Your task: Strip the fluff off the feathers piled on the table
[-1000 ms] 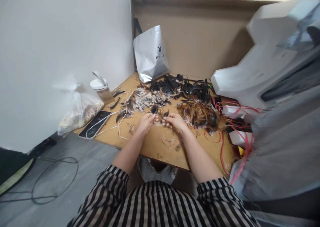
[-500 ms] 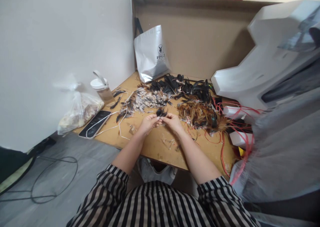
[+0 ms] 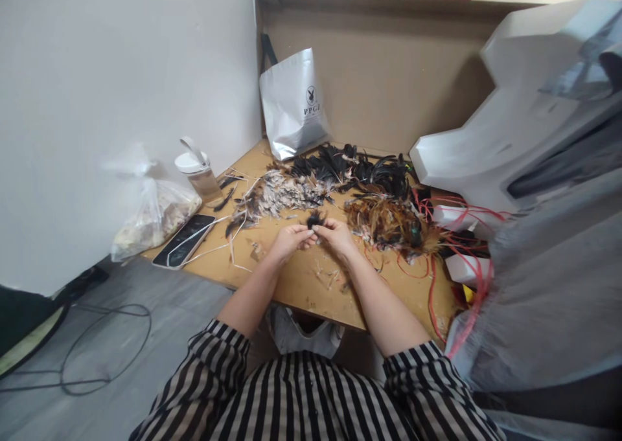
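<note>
A small tuft of black feathers (image 3: 315, 219) is pinched between my two hands over the middle of the table. My left hand (image 3: 292, 240) closes its fingertips on the tuft's lower end. Right against it, my right hand (image 3: 336, 237) grips the tuft from the other side. Beyond my hands lie a pile of pale feathers (image 3: 286, 193) and, farther back, long black feathers (image 3: 335, 164). Beside my right hand is a heap of brown feathers (image 3: 389, 224).
A silver bag (image 3: 294, 107) leans at the back. To the left are a lidded cup (image 3: 201, 177), a phone (image 3: 183, 241) and a tied plastic bag (image 3: 160, 214). Red strings (image 3: 432, 292) trail over the right side of the table (image 3: 311, 292), near white boxes (image 3: 469, 269).
Both hands stay in place with slight finger movement. The tuft of black feathers has shifted a little to the right and spread differently.
</note>
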`<state>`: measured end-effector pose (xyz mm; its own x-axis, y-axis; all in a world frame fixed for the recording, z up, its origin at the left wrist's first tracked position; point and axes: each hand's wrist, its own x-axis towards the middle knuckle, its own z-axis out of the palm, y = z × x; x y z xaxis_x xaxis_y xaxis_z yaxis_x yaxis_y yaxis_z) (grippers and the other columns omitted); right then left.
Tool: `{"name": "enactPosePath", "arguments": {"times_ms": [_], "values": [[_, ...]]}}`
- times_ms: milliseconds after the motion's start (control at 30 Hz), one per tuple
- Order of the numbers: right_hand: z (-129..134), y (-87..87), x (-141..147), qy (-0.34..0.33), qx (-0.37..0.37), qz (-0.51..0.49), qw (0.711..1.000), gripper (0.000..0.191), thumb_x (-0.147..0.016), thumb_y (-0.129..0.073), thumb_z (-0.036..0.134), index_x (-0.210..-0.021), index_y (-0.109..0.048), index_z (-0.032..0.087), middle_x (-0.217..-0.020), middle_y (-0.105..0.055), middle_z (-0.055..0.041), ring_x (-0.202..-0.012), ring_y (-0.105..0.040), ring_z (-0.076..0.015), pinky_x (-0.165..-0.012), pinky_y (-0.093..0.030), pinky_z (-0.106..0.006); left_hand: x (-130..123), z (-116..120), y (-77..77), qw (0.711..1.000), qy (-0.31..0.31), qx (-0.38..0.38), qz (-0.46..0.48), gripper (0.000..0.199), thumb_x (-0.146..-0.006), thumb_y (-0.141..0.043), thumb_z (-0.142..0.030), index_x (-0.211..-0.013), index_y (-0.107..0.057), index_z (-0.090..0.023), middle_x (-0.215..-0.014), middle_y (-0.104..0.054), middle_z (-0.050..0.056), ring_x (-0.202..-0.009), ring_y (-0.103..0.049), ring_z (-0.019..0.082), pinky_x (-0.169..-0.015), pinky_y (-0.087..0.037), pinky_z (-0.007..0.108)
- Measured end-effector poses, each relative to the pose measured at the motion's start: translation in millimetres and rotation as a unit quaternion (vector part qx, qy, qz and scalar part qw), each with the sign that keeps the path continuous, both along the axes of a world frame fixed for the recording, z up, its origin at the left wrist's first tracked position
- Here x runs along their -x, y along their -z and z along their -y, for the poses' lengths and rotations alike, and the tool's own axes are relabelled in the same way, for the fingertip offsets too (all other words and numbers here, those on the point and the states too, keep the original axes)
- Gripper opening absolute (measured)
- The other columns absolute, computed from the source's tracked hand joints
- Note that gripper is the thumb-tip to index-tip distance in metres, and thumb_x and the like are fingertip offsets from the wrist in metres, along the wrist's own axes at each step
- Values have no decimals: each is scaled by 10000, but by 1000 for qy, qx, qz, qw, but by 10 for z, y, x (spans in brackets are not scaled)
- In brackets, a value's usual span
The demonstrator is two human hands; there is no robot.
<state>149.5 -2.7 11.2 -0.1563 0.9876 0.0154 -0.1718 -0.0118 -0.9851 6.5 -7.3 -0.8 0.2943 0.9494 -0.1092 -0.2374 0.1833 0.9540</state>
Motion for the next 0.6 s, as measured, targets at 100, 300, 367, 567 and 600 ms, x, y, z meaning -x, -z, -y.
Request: {"name": "enactPosePath", "arguments": {"times_ms": [100, 300, 367, 567, 600], "values": [[-5, -48, -58, -2, 9, 20, 1000, 267, -586, -686, 382, -701, -613, 152, -483, -528, 37, -425, -414, -68, -462, -328, -209, 8, 12, -35, 1000, -13, 2, 3, 260, -623, -690, -322, -732, -621, -96, -665, -645, 62, -508, -554, 78, -481, -394, 180], [-111, -78, -333, 112, -70, 211, 969, 220, -598, -646, 353, -687, -656, 152, -611, -618, -15, -514, -484, -105, -524, -367, -232, 70, -69, -4, 985, -117, 36, 124, 202, -652, -676, -243, -774, -578, -114, -725, -657, 45, -551, -571, 54, -497, -400, 142], [-128, -44, -379, 113, -94, 279, 949, 191, -615, -618, 341, -648, -658, 157, -587, -611, -11, -514, -485, -111, -523, -361, -232, 87, -94, 9, 978, -139, 46, 150, 167, -670, -661, -211, -766, -564, -114, -724, -655, 43, -565, -578, 52, -500, -404, 135], [-43, -16, -297, 54, -123, 429, 893, 98, -604, -607, 264, -592, -650, 177, -510, -569, 13, -481, -454, -96, -479, -283, -213, 88, -96, 4, 973, -148, 59, 168, 132, -693, -641, -176, -769, -550, -118, -739, -658, 44, -576, -586, 52, -502, -411, 132], [-27, -24, -282, 53, -121, 449, 884, 77, -597, -606, 241, -573, -642, 178, -491, -557, 12, -466, -438, -91, -473, -271, -215, 87, -94, 5, 973, -146, 58, 170, 135, -691, -642, -174, -773, -551, -117, -739, -659, 44, -575, -586, 52, -500, -410, 132]]}}
